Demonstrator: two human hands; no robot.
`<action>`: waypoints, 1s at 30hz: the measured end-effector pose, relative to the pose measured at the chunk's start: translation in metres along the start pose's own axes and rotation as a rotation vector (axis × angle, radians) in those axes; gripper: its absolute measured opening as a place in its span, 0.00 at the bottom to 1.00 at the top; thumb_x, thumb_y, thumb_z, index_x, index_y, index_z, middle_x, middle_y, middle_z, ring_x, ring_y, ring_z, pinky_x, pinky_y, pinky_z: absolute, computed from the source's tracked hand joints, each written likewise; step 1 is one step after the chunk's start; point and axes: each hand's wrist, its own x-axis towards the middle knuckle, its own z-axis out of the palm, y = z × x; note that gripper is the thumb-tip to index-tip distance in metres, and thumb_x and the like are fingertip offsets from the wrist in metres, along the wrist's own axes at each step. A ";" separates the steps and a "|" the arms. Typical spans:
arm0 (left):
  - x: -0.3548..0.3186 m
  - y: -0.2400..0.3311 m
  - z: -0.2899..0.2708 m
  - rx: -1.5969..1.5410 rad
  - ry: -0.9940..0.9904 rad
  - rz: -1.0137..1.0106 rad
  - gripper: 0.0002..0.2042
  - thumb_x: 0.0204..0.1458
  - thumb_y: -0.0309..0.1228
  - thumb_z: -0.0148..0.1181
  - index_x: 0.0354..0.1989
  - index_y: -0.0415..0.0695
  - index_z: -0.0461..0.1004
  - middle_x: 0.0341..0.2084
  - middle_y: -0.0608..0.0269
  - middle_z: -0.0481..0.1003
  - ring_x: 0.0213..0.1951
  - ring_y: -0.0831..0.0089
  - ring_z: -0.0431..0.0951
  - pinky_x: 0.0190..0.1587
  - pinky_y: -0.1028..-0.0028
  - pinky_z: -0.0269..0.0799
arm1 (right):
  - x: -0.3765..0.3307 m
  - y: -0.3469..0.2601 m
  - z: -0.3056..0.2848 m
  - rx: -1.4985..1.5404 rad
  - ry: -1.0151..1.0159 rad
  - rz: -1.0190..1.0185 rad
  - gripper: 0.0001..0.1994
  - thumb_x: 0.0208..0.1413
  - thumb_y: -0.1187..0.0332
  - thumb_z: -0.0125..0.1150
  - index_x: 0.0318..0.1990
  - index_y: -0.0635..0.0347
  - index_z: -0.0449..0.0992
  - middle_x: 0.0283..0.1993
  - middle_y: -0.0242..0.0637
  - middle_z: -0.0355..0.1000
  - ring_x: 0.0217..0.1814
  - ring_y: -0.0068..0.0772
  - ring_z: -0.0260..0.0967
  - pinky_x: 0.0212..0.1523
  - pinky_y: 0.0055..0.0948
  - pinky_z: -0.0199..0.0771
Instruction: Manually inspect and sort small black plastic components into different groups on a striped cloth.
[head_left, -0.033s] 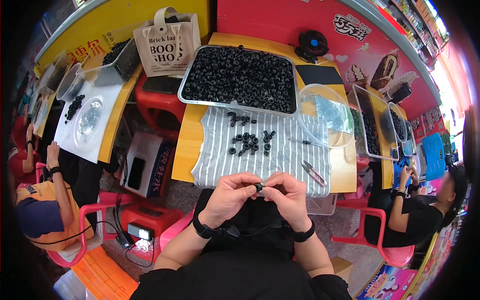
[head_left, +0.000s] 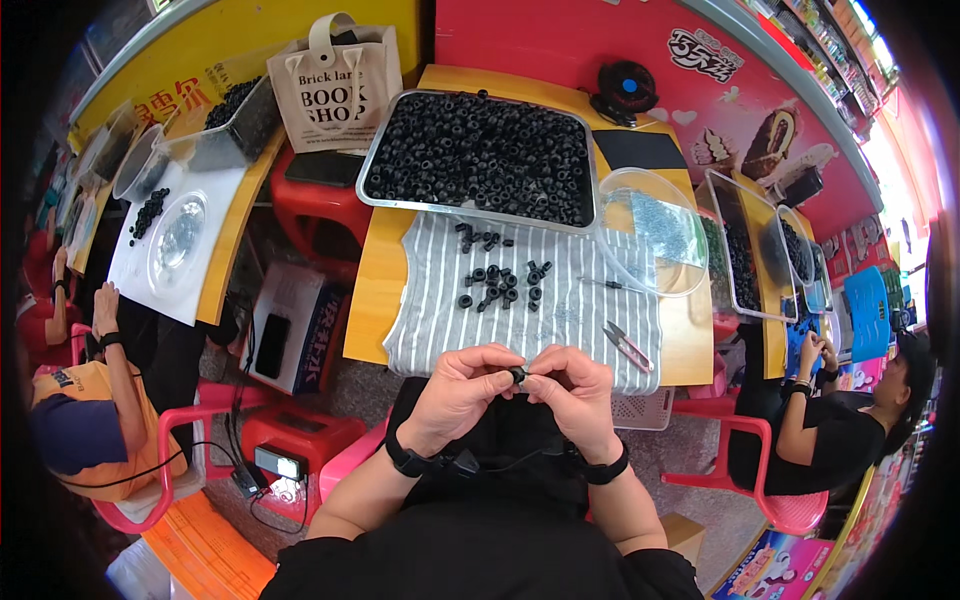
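Note:
Both my hands meet in front of the table's near edge, above my lap. Between finger and thumb, my left hand [head_left: 467, 392] pinches a small black ring-shaped part [head_left: 517, 374]. My right hand [head_left: 572, 390] has its fingertips pressed together right against that part; anything tiny inside them is hidden. Just beyond lies a grey striped cloth [head_left: 430, 340] carrying a cluster of small black parts [head_left: 492, 285] and a smaller group [head_left: 482, 239] behind it. A pair of thread snips [head_left: 627, 346] rests to the right, and a thin dark pointed tool [head_left: 603, 283] lies farther back.
A metal tray [head_left: 372, 200] heaped with black parts stands behind the cloth. At its right are a clear round tub [head_left: 612, 262] with a bag of small bluish pieces, and a black fan [head_left: 626, 88]. People work at tables on both sides; a red stool [head_left: 310, 215] stands left.

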 end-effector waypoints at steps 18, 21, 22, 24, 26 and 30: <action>-0.002 0.001 0.008 0.098 0.026 0.027 0.11 0.59 0.16 0.57 0.48 0.34 0.80 0.39 0.59 0.77 0.36 0.76 0.77 0.40 0.79 0.74 | -0.004 0.016 0.002 -0.037 0.003 -0.168 0.04 0.55 0.85 0.62 0.36 0.69 0.76 0.33 0.41 0.73 0.29 0.24 0.71 0.30 0.19 0.73; -0.003 -0.001 0.006 0.118 0.035 0.045 0.11 0.60 0.16 0.57 0.48 0.34 0.80 0.38 0.60 0.77 0.35 0.76 0.77 0.40 0.79 0.74 | -0.005 0.015 0.006 -0.073 0.017 -0.168 0.04 0.55 0.85 0.62 0.36 0.69 0.76 0.33 0.40 0.73 0.29 0.23 0.71 0.30 0.19 0.73; -0.003 -0.002 0.006 0.123 0.036 0.055 0.11 0.60 0.17 0.57 0.48 0.33 0.80 0.38 0.60 0.77 0.35 0.76 0.76 0.40 0.79 0.74 | -0.005 0.014 0.006 -0.094 0.026 -0.171 0.04 0.55 0.85 0.62 0.36 0.69 0.76 0.33 0.40 0.73 0.29 0.23 0.71 0.30 0.19 0.73; -0.003 -0.002 0.007 0.083 0.043 0.035 0.10 0.60 0.17 0.57 0.48 0.34 0.80 0.37 0.61 0.77 0.35 0.77 0.76 0.40 0.80 0.74 | -0.006 0.015 0.005 -0.101 0.031 -0.169 0.05 0.54 0.86 0.62 0.35 0.68 0.76 0.33 0.40 0.73 0.29 0.23 0.71 0.30 0.20 0.73; -0.002 -0.001 0.007 0.047 0.050 0.018 0.10 0.60 0.17 0.57 0.49 0.34 0.79 0.37 0.62 0.77 0.35 0.77 0.76 0.39 0.80 0.74 | -0.004 0.016 0.005 -0.106 0.034 -0.170 0.05 0.54 0.86 0.62 0.35 0.68 0.76 0.32 0.39 0.73 0.29 0.23 0.71 0.30 0.20 0.73; -0.003 -0.001 0.008 0.055 0.056 -0.022 0.10 0.60 0.20 0.59 0.48 0.35 0.80 0.36 0.64 0.77 0.34 0.79 0.76 0.39 0.81 0.74 | -0.004 0.009 0.001 -0.281 0.000 -0.271 0.06 0.52 0.85 0.66 0.34 0.68 0.75 0.31 0.38 0.73 0.29 0.24 0.69 0.29 0.22 0.70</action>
